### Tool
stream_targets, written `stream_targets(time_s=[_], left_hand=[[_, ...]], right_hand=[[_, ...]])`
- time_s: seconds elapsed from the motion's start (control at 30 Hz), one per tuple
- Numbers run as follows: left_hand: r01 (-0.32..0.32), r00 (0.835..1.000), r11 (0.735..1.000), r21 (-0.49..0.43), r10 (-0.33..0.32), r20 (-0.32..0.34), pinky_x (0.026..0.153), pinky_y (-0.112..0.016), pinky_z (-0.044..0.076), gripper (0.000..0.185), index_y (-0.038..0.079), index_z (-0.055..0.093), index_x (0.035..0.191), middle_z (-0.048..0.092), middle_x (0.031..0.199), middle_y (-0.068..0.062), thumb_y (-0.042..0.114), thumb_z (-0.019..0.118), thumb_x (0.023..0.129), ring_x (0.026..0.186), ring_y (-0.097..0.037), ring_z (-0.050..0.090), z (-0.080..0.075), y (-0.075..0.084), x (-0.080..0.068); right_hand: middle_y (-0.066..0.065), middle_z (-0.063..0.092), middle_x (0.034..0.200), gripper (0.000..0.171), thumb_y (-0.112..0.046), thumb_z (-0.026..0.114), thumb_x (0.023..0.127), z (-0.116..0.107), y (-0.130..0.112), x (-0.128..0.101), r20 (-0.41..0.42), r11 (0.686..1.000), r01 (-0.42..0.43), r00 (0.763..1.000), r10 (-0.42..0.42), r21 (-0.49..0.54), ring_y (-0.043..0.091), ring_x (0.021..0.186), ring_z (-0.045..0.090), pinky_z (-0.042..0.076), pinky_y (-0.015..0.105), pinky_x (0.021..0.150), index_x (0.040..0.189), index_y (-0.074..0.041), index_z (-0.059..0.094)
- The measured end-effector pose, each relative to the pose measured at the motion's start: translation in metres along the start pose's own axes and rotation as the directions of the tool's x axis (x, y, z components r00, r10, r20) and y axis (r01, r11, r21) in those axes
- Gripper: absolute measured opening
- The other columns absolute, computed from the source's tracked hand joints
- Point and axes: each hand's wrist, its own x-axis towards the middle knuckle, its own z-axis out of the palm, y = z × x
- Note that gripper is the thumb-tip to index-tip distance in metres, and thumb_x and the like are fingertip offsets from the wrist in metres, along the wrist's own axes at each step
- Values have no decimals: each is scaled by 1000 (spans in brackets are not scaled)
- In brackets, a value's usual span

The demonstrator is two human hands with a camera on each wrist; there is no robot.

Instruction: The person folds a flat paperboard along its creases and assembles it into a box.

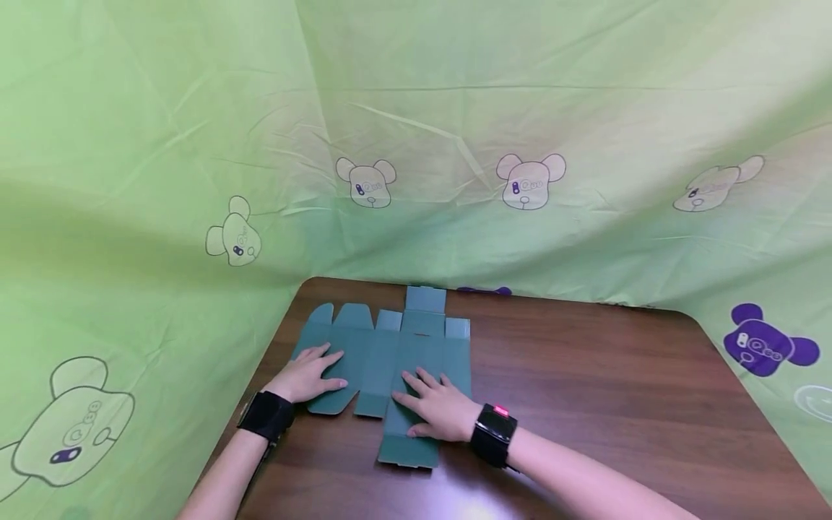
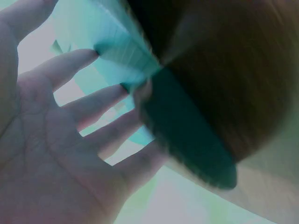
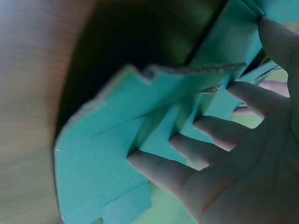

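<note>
A flat, unfolded dark green cardboard box blank point(image 1: 383, 354) lies on the brown wooden table point(image 1: 585, 383), near its far left corner. My left hand point(image 1: 305, 375) rests flat on the blank's left panels, fingers straight. My right hand point(image 1: 437, 406) lies flat on the long middle panel, fingers spread. In the left wrist view the left hand's fingers point(image 2: 88, 112) are spread open against the cardboard point(image 2: 126, 51). Seen from the right wrist, the right hand's fingers point(image 3: 210, 135) stretch over the blank's teal flaps point(image 3: 140, 140). Both wrists wear black bands.
A light green cloth with bear prints point(image 1: 526, 180) hangs as a backdrop behind and beside the table. The table's wide right half point(image 1: 650, 404) is bare wood. Its left edge point(image 1: 260, 390) runs close to my left wrist.
</note>
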Motion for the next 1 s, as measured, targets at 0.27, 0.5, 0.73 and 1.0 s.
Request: stream_targets(time_s=[0.27, 0.5, 0.73, 1.0], left_hand=[[-88, 994, 996, 6, 88, 67, 107, -69, 35, 65, 6, 53, 147, 45, 152, -26, 44, 68, 96, 138, -52, 39, 16, 54, 5], [-221, 970, 975, 35, 216, 110, 104, -60, 43, 62, 9, 56, 146, 59, 140, -18, 43, 69, 95, 129, -40, 54, 30, 110, -4], [-339, 939, 920, 195, 317, 137, 98, -48, 49, 62, 14, 61, 142, 68, 126, -9, 50, 69, 93, 116, -27, 62, 45, 167, -22], [-410, 909, 876, 253, 370, 192, 104, -42, 47, 58, 20, 62, 140, 72, 121, -1, 51, 70, 92, 118, -14, 64, 61, 203, -29]], right_hand=[[17, 32, 162, 66, -50, 61, 98, 13, 39, -86, -45, 999, -30, 999, 31, 33, 45, 146, 33, 42, 70, 100, 156, -21, 43], [19, 37, 159, 60, -39, 68, 97, 0, 83, -157, 0, 990, -116, 993, 116, 83, 52, 140, 38, 46, 67, 97, 151, -22, 51], [24, 46, 152, 46, -29, 68, 98, -9, 130, -173, 11, 982, -144, 989, 144, 124, 53, 135, 44, 44, 65, 101, 143, -19, 61], [29, 44, 152, 53, -39, 62, 101, -9, 150, -144, -19, 964, -234, 971, 238, 125, 57, 133, 44, 42, 65, 103, 145, -10, 57]])
